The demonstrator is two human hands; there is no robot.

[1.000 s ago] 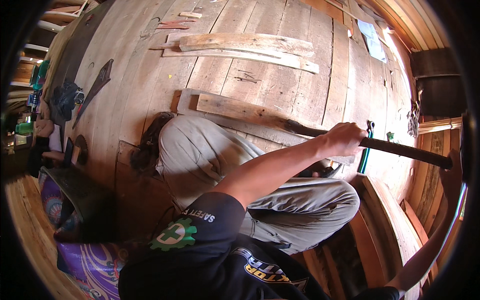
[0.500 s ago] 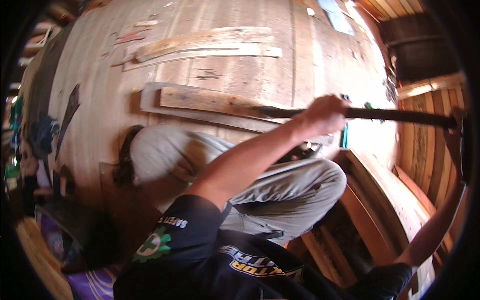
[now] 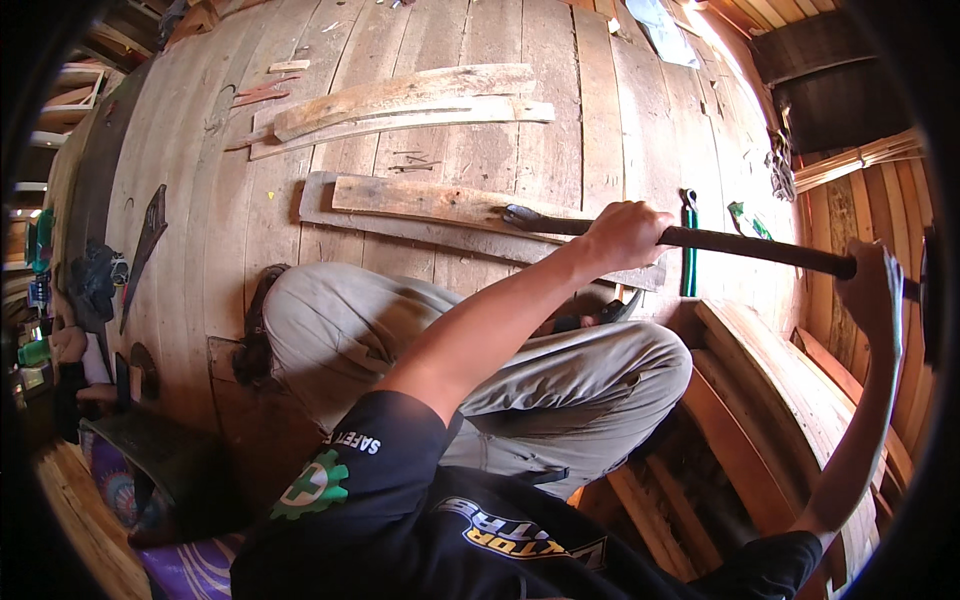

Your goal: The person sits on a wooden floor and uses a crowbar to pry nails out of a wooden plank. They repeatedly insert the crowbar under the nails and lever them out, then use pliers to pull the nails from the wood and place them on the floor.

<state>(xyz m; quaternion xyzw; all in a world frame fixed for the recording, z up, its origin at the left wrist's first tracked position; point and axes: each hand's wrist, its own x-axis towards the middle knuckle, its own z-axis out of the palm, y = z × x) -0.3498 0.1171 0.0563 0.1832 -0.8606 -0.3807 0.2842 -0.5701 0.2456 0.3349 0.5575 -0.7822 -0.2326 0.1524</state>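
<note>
1. Two hands grip one long dark bar [image 3: 740,243]: the left hand [image 3: 625,235] has its fingers wrapped tight around the shaft near the middle, and the right hand [image 3: 868,290] closes its fingers over the far handle end.
2. Beyond the left fingers, the bar's flat tip [image 3: 520,217] rests on a loose plank [image 3: 430,200], which lies on the wooden floor [image 3: 450,160] over a second, wider board.
3. Compared with a second ago, the bar lies flatter and its tip sits further along the plank, while both grips look unchanged; I judge the prying or scraping stroke to be under way.
4. Past the fingertips lie two more weathered boards [image 3: 400,100]; a green-handled tool [image 3: 688,250] lies just beside the left knuckles.
</note>
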